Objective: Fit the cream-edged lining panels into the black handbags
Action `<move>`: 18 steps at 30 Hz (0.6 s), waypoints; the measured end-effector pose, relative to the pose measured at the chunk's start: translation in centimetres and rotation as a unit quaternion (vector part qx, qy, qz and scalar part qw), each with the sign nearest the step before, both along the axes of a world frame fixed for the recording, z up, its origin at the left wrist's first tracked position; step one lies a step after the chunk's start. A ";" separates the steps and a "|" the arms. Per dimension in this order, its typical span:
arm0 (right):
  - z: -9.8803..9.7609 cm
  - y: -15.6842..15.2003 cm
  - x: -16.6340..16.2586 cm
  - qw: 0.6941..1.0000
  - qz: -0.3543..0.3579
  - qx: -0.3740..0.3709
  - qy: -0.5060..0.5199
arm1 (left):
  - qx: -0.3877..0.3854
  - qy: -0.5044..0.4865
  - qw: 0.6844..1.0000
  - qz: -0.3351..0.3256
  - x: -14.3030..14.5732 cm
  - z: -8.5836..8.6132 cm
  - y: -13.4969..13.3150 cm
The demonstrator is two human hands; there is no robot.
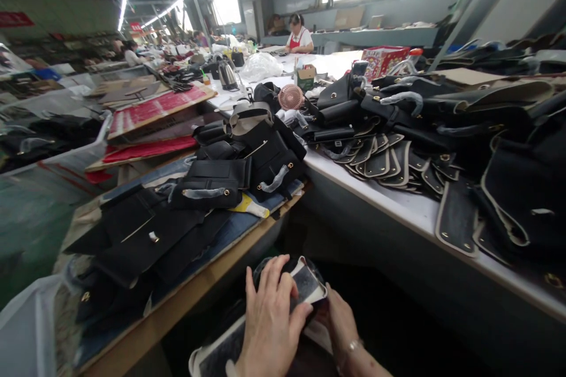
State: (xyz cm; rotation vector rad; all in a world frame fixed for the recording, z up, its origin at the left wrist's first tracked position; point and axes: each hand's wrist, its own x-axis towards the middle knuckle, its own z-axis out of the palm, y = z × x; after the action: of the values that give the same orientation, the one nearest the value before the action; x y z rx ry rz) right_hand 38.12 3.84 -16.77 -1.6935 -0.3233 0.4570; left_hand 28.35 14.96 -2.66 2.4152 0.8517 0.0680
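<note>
Low in the centre, close to my body, is a black leather bag piece (306,284) with a pale edge, folded or curved so its lighter underside shows at the corner. My left hand (272,315) lies over it, fingers bent across the top and the thumb near the pale edge. At the right corner my right hand (341,324) grips the piece, its fingertips partly hidden behind the edge. More of the dark piece, with a pale rim, shows below and left of my left hand; its full shape is hidden by the hands.
On the left, a low board (247,250) carries black bags (206,185) with plastic-wrapped handles. The white table (375,203) on the right holds piled black flaps (389,162) and more bags. Farther back are a pink fan (290,97), a kettle (227,75) and a seated person (299,38).
</note>
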 end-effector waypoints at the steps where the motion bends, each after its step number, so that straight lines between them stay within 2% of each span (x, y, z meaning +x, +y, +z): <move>1: 0.6 -1.3 0.2 1.000 0.007 -0.004 -0.013 | 0.009 -0.016 1.000 0.006 0.0 0.3 -0.3; 3: 2.4 -3.9 0.6 0.995 0.053 -0.005 -0.089 | 0.031 -0.044 0.998 0.020 -0.1 0.6 -0.9; 4: 3.5 -5.0 0.8 0.981 0.095 0.003 -0.171 | 0.042 -0.053 0.997 0.026 -0.3 0.7 -1.2; 5: 4.4 -5.7 0.8 0.956 0.134 0.013 -0.262 | 0.053 -0.059 0.996 0.030 -0.4 0.7 -1.5; 8: 6.2 -5.9 0.6 0.841 0.192 0.027 -0.504 | 0.082 -0.075 0.993 0.044 -1.3 0.2 -2.2; 10: 6.2 -5.0 0.2 0.782 0.188 0.010 -0.595 | 0.106 -0.097 0.988 0.061 -2.2 -0.5 -2.6; 12: 5.6 -4.0 -0.2 0.744 0.182 -0.016 -0.643 | 0.132 -0.129 0.979 0.083 -3.2 -1.4 -3.1; 14: 4.9 -3.4 -0.7 0.727 0.174 -0.024 -0.664 | 0.153 -0.157 0.970 0.106 -4.3 -2.3 -3.6; 18: 4.4 -3.0 -2.0 0.730 0.171 0.001 -0.662 | 0.179 -0.178 0.956 0.151 -6.5 -3.6 -4.3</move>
State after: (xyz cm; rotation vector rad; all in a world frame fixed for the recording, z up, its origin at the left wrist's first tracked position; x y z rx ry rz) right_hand 36.11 0.83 -12.41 -1.6902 -1.6846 -0.6175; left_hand 21.90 10.67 -6.27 2.4562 1.0989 0.8124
